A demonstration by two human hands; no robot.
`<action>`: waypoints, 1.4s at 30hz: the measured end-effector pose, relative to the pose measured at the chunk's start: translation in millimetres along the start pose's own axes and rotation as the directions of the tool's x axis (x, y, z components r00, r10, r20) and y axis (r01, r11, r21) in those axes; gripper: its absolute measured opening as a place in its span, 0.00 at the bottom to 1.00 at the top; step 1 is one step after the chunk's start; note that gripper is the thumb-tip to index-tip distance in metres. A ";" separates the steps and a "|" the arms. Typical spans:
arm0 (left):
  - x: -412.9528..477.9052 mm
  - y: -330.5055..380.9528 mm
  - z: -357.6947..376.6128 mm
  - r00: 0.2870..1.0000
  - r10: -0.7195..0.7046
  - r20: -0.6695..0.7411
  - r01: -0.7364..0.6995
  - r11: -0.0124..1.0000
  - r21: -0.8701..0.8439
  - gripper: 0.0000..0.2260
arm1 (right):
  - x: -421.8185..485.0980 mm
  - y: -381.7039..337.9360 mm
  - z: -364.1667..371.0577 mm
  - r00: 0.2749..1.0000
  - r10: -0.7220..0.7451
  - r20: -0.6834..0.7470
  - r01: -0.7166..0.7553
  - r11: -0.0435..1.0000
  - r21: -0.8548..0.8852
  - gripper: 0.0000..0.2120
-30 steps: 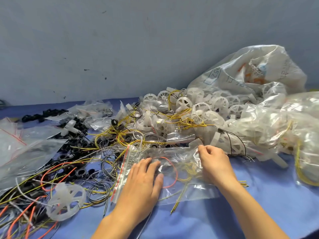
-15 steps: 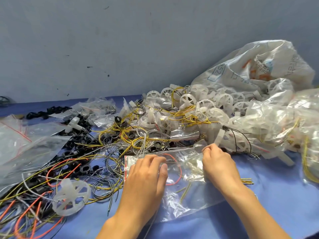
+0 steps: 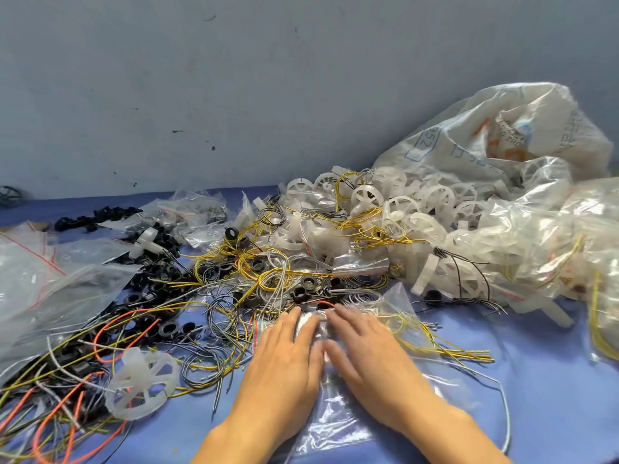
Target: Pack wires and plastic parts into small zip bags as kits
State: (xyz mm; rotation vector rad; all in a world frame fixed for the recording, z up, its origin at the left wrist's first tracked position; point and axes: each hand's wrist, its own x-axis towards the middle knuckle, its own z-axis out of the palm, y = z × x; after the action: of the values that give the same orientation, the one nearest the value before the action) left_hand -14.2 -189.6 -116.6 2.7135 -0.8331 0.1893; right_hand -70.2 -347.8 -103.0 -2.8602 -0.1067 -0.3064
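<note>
Two hands lay flat on one small zip bag (image 3: pixel 338 426) on the blue table (image 3: pixel 552 396). I saw the left hand (image 3: pixel 284 356) and the right hand (image 3: pixel 371 353) side by side, fingers straight, pressing down and gripping nothing.

I thought a few things could go wrong. A bunch of yellow wires (image 3: pixel 462 353) stuck out just right of the bag, and I could not tell if they were inside it. If a wire end sat in the zip, the bag would not close. A hard push could also make a sharp wire end poke a hole in the thin plastic. The messy pile touched the far edge of the bag, so a loose wire could snag and get dragged along.

I counted one bag under the hands and one loose white wheel (image 3: pixel 142 383) left of the bag. One big sack (image 3: pixel 502 128) lay far behind the bag to the right. The black rings (image 3: pixel 167 328) left of the bag were too many to count, and so were the wheels behind it.
</note>
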 end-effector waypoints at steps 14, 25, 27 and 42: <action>-4.1 1.5 -3.3 1.000 -0.010 -0.005 0.010 0.995 -0.095 0.23 | -15.6 54.3 -25.3 0.943 0.326 -0.067 -0.331 0.938 -0.101 0.25; 26.8 -24.4 -32.4 0.936 -0.124 -0.330 0.040 0.967 -0.250 0.16 | 41.4 -19.2 -19.5 0.947 0.139 -0.291 -0.118 0.989 0.090 0.19; 44.4 -35.6 -38.6 0.915 -0.177 -0.363 0.077 0.959 -0.273 0.14 | 47.8 -24.2 -17.3 0.949 0.142 -0.281 -0.116 0.988 0.106 0.19; 130.9 -94.4 -61.3 0.787 -0.616 0.045 0.566 0.691 -0.450 0.14 | 59.9 -13.3 -23.7 0.921 0.224 -0.318 -0.137 0.952 0.274 0.17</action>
State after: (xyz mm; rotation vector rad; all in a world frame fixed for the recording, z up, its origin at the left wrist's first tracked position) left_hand 144.6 -164.7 -53.8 2.3477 0.0791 -0.0027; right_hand -17.9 -338.5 -64.3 -2.5014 0.1777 -0.6984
